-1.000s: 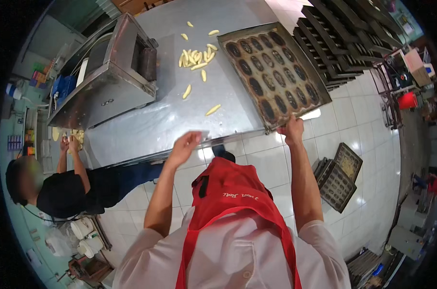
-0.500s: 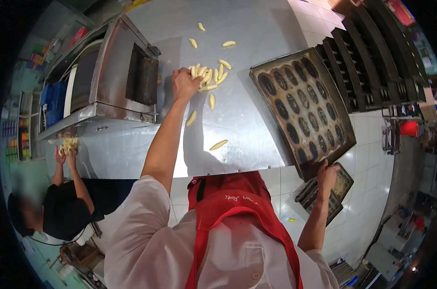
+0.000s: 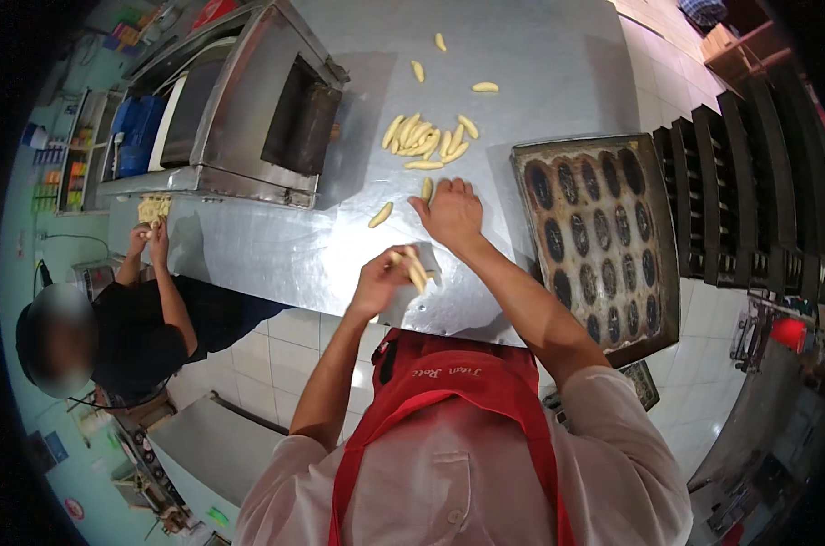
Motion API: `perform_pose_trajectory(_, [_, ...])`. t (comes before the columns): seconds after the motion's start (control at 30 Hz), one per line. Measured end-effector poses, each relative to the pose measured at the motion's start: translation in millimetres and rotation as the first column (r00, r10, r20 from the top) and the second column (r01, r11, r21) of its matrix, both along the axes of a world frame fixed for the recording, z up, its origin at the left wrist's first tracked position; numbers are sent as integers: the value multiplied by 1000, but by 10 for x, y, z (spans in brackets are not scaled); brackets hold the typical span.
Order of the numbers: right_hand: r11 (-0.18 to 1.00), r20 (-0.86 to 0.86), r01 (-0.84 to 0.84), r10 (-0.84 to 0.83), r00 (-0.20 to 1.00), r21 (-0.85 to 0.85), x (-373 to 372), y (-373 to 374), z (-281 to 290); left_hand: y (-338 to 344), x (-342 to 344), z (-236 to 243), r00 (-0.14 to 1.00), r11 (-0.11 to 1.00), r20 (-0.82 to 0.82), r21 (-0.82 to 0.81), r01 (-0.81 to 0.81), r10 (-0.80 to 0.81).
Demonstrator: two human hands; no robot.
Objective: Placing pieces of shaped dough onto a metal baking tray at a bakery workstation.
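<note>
My left hand (image 3: 381, 284) is closed around a couple of pale yellow, finger-shaped dough pieces (image 3: 418, 275) near the table's front edge. Flat and low over the metal table (image 3: 276, 259), my right hand (image 3: 453, 214) has its fingers stretched out; its thumb side is beside a single dough piece (image 3: 427, 188). Another dough piece (image 3: 381, 215) lies to the left of that one. Beyond my hands is a loose heap of dough pieces (image 3: 415, 136), with several strays farther back.
At right sits a dark baking tray (image 3: 672, 309) with oval hollows in rows. A rack of dark trays (image 3: 726, 182) stands beyond it. A metal-cased machine (image 3: 240, 109) occupies the table's left side. A co-worker (image 3: 130, 337) handles dough at far left.
My left hand has come back from the heap toward the front edge with dough pieces. My right hand has left the tray's near corner and moved left over the table. The view has shifted.
</note>
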State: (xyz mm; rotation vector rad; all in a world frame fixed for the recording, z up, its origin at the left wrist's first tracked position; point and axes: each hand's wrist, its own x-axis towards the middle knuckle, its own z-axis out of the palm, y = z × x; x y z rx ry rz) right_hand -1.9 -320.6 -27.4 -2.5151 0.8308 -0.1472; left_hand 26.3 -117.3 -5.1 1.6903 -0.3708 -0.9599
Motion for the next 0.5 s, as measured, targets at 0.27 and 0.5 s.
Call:
perform_pose_trajectory(0.27, [998,367,-10,-15,930,64,-664,-48,4,-192,388,483,830,784,185,485,389,-526])
perform_pose_trajectory(0.5, [949,-81,-264,254,964,-170,-970,-10,-22,-984,2024,-691,460,998,888,7,-69,26])
